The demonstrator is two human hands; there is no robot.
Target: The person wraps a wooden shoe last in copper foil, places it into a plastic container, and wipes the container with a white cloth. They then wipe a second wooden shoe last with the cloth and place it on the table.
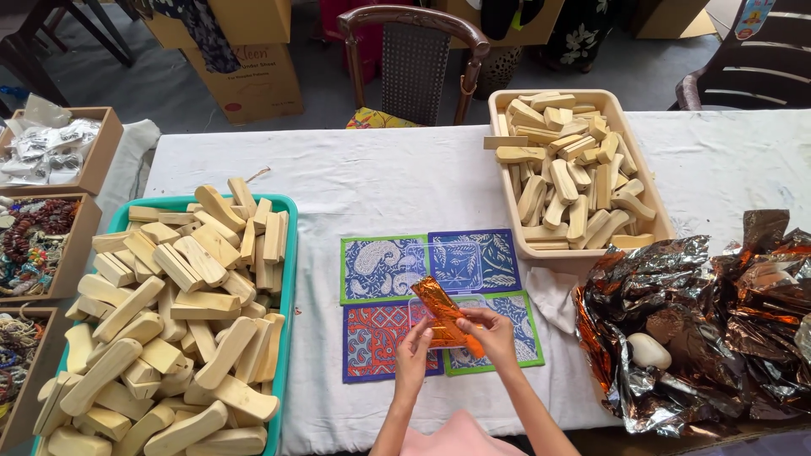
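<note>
My left hand [411, 356] and my right hand [494, 334] both hold an oblong piece wrapped in shiny orange foil [443, 314] near the table's front edge. It sits tilted above a clear plastic box [439, 331] that rests on a patterned cloth mat [395, 268] of blue, green and red squares. A second clear box [448, 263] lies on the mat's blue square. The fingers of both hands pinch the wrapped piece at its lower end.
A teal tray [285, 253] heaped with wooden blocks stands at the left. A beige bin [591, 245] of wooden blocks sits at the back right. Crumpled foil sheets [701, 312] lie at the right. Boxes of beads [38, 245] and a chair [414, 59] border the white-clothed table [355, 169].
</note>
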